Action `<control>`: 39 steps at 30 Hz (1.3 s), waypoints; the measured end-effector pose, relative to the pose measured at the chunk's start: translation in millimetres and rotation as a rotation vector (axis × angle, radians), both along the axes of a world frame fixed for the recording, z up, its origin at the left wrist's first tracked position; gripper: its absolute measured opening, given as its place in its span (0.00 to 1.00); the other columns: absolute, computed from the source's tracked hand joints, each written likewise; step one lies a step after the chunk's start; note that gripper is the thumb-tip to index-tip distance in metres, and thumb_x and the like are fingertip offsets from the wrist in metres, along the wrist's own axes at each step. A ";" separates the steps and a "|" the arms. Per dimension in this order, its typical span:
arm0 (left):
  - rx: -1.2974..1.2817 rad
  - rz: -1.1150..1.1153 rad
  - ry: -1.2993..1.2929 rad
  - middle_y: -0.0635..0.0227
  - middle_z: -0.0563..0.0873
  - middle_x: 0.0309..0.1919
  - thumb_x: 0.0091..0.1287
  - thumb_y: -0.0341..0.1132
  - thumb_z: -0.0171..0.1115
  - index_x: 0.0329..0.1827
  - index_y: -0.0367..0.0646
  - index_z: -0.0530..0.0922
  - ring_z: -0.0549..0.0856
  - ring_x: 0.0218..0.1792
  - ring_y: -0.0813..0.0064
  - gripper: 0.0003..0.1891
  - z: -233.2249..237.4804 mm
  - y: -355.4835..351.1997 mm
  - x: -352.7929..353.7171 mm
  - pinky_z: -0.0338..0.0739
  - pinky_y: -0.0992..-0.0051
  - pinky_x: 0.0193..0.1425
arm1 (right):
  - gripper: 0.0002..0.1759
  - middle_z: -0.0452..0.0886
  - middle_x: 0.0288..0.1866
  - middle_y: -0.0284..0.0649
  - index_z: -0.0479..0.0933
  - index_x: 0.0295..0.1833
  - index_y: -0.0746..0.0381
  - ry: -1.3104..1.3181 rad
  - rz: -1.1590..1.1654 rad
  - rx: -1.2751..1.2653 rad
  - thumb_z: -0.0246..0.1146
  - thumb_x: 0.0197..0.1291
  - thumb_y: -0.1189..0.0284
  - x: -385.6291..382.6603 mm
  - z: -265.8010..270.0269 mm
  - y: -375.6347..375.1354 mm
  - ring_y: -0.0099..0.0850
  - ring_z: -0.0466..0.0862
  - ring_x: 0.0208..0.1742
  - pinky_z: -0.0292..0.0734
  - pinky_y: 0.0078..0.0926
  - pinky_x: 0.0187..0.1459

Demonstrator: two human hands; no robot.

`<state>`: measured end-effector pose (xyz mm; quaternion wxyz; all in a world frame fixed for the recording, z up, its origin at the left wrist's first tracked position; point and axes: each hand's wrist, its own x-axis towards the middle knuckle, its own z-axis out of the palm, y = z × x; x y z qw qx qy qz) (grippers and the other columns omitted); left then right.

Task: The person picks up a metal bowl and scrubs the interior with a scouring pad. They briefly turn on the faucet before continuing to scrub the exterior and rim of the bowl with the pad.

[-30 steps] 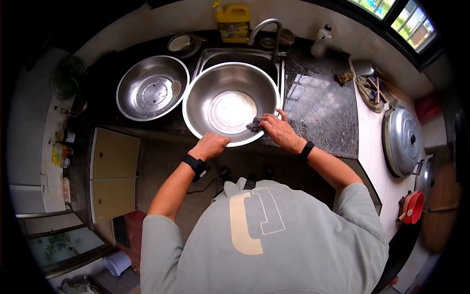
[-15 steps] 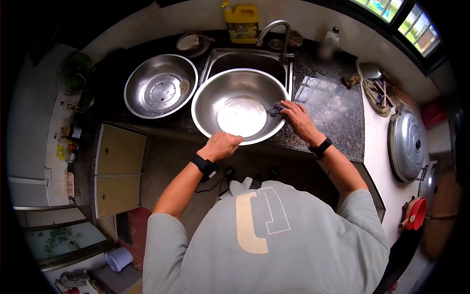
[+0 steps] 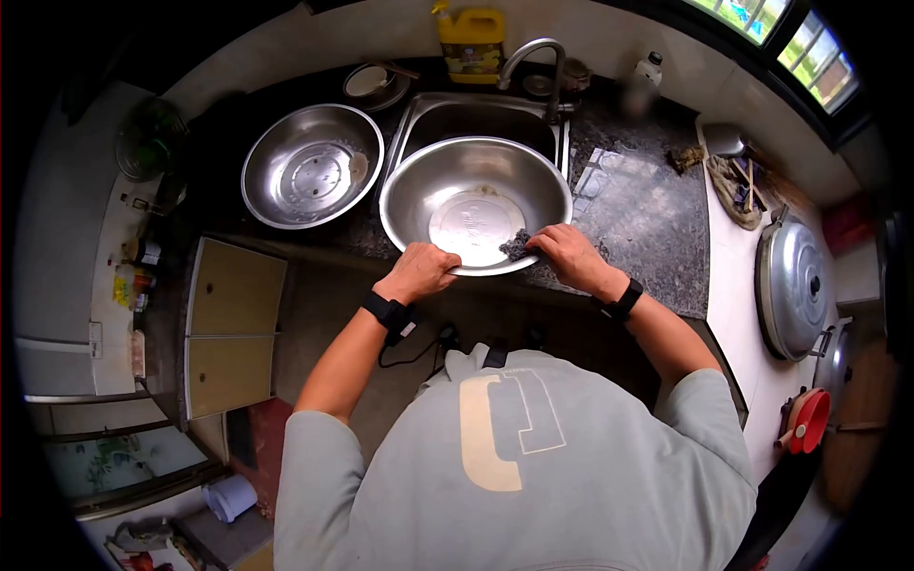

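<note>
A steel basin [image 3: 419, 200] rests tilted over the front of the sink [image 3: 413, 116], its inside facing up. My left hand [image 3: 420, 272] is closed on the basin's near rim, left of its middle. Between the fingers of my right hand [image 3: 573, 257] is a dark metal scourer [image 3: 517, 246], pressed against the inner wall near the front right rim. A second steel basin [image 3: 314, 167] lies on the counter to the left, with some small specks inside.
A faucet [image 3: 540, 45] arches over the sink, with a yellow jug [image 3: 473, 43] behind it. Small bowls [image 3: 367, 82] stand at the back left. On the right are a bottle [image 3: 647, 69], a cloth [image 3: 733, 190] and a large lidded pot [image 3: 795, 284].
My right hand and the scourer have moved down and left along the basin's inside. The basin has turned and shifted slightly right, and my left hand has moved a little left and up.
</note>
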<state>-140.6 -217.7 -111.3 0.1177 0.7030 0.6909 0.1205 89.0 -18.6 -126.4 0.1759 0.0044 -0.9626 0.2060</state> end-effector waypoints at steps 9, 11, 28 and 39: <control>-0.084 -0.065 -0.016 0.59 0.82 0.24 0.57 0.29 0.60 0.37 0.45 0.77 0.82 0.29 0.53 0.05 -9.7 -10.2 18.2 0.75 0.58 0.33 | 0.23 0.78 0.43 0.44 0.72 0.53 0.62 -0.189 0.180 -0.142 0.66 0.49 0.71 -27.7 2.9 -47.3 0.43 0.80 0.46 0.73 0.37 0.48; -0.099 -0.052 -0.021 0.59 0.82 0.24 0.57 0.29 0.60 0.37 0.46 0.78 0.82 0.29 0.53 0.05 -14.2 -19.8 12.6 0.75 0.58 0.33 | 0.26 0.79 0.45 0.44 0.73 0.54 0.62 -0.291 0.251 -0.042 0.65 0.46 0.70 -24.0 6.7 -30.8 0.45 0.80 0.48 0.70 0.41 0.52; -0.041 -0.120 -0.031 0.63 0.83 0.25 0.56 0.30 0.59 0.36 0.48 0.83 0.82 0.31 0.58 0.07 -26.2 -34.6 17.6 0.76 0.63 0.37 | 0.26 0.78 0.56 0.44 0.72 0.62 0.57 -1.068 0.505 -0.015 0.62 0.56 0.65 -84.6 -14.8 -21.8 0.44 0.77 0.58 0.71 0.39 0.57; -0.032 -0.111 0.005 0.60 0.81 0.20 0.51 0.28 0.61 0.33 0.46 0.81 0.83 0.28 0.56 0.06 -11.2 -26.4 22.4 0.76 0.60 0.31 | 0.19 0.82 0.40 0.50 0.74 0.47 0.62 -0.895 0.119 -0.108 0.61 0.44 0.73 -61.6 26.2 58.9 0.46 0.82 0.44 0.76 0.39 0.45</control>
